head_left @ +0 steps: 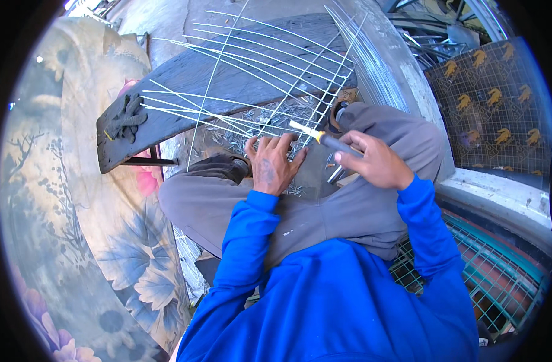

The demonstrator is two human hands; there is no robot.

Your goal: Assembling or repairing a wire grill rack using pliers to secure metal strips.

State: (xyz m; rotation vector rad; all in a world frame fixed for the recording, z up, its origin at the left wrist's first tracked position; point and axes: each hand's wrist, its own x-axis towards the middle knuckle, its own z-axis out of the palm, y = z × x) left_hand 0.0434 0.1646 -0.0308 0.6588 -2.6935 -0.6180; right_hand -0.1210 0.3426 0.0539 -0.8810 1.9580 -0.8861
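A loose lattice of thin pale rods [265, 71] lies across a dark wooden plank, its near ends reaching down between my knees. My left hand [271, 166] bends its fingers over these near ends, and the thumb points right toward the tool's tip. In my right hand [375, 161] is a hand tool [333, 143] with a dark handle, a yellow collar and a pale flat tip. My fingers wrap its handle, and the tip points left, just above the crossing rods. Whether the tip touches a rod I cannot tell.
A dark glove [126, 118] lies on the left end of the plank [185, 84]. Short rod offcuts [230, 136] litter the ground by my feet. A bundle of long thin rods [375, 66] stands at the right. Patterned cloth [82, 151] covers the left side; green mesh [487, 289] lies lower right.
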